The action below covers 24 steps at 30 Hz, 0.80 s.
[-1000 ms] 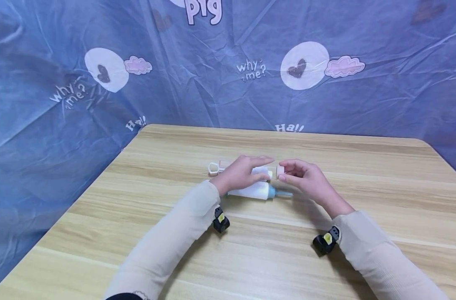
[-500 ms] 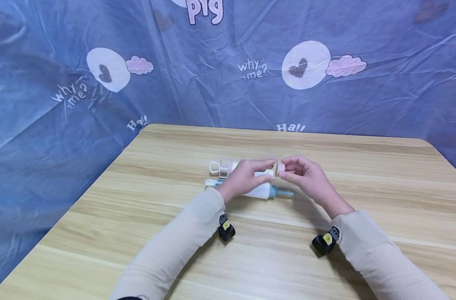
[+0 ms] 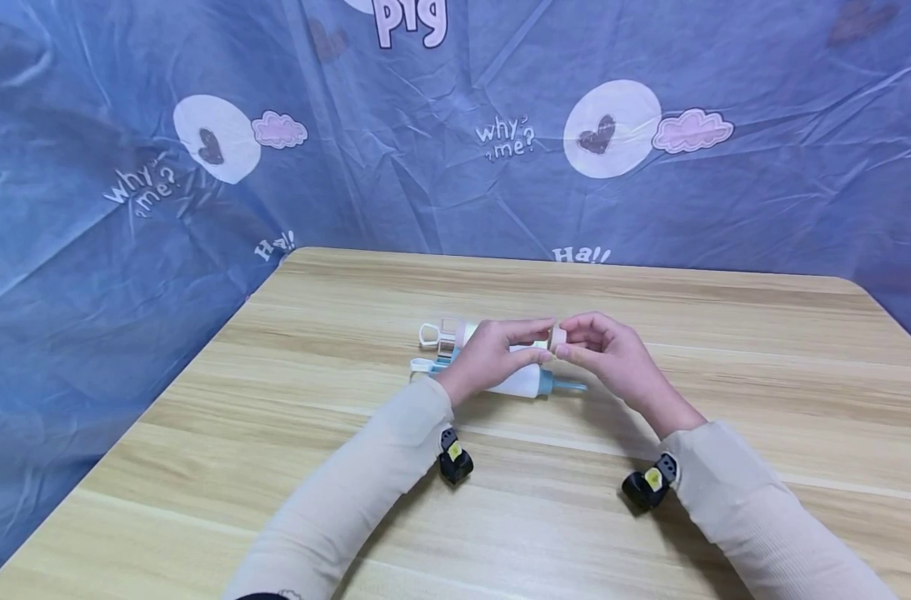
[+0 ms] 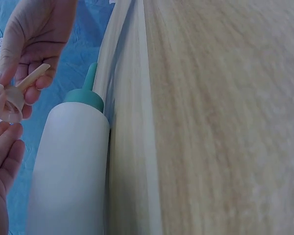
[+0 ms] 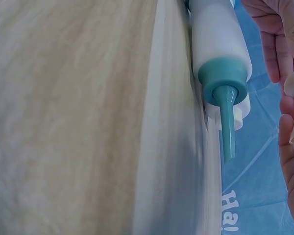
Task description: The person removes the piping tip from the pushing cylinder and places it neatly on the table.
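Observation:
A pale pink nozzle cap (image 3: pixel 557 337) with a slim spout is between my two hands. My right hand (image 3: pixel 613 354) pinches it from the spout side. The thumb and fingertips of my left hand (image 3: pixel 493 354) meet at its open rim, as the left wrist view shows with the cap (image 4: pixel 13 104). Below the hands, a white squeeze bottle (image 3: pixel 518 382) with a teal nozzle lies on its side, nozzle to the right. Behind it lies a second white bottle with a pale pink base (image 3: pixel 461 332), mostly hidden by my left hand. Its uncapped neck (image 5: pixel 238 119) shows in the right wrist view.
White loop handles stick out at the bottles' left ends, one at the far bottle (image 3: pixel 428 335) and one at the near bottle (image 3: pixel 422 365). The wooden table (image 3: pixel 545 508) ends at a blue printed cloth (image 3: pixel 410 167) behind and on the left.
My left hand has moved right, and its fingertips have come from beside the nozzle cap to its rim. The right hand has brought the cap slightly left at the end.

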{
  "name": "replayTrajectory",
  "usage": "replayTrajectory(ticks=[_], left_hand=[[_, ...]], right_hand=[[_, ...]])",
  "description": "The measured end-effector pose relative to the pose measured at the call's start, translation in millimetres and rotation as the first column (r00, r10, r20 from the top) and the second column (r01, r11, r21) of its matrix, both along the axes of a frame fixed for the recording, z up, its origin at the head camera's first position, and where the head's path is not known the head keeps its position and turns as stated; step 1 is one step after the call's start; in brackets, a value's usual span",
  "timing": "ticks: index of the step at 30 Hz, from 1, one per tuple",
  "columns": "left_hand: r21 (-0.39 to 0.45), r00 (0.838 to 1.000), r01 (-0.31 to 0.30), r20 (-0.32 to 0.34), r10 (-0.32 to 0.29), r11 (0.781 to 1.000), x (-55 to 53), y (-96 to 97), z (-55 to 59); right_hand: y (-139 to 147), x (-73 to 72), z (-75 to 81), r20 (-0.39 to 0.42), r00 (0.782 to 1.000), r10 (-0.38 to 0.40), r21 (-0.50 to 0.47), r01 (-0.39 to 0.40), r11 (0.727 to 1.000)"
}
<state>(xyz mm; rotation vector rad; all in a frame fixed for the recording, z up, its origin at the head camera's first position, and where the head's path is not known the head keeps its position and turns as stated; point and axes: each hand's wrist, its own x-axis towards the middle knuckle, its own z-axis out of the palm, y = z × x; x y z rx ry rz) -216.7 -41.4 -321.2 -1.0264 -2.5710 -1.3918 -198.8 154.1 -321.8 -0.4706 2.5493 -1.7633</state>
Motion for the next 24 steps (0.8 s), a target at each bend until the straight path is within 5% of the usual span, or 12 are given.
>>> replayTrajectory(ticks=[11, 24], left_hand=[[0.044, 0.999, 0.030, 0.035, -0.032, 0.999, -2.4, 2.4, -1.6], [0.021, 0.999, 0.046, 0.004, -0.046, 0.999, -3.6, -1.3, -0.3]], right_hand=[[1.8, -1.4, -3.2, 0.012, 1.000, -0.002, 0.013, 0.002, 1.000], [3.8, 0.5, -3.1, 0.010, 1.000, -0.004, 0.039, 0.004, 0.999]])
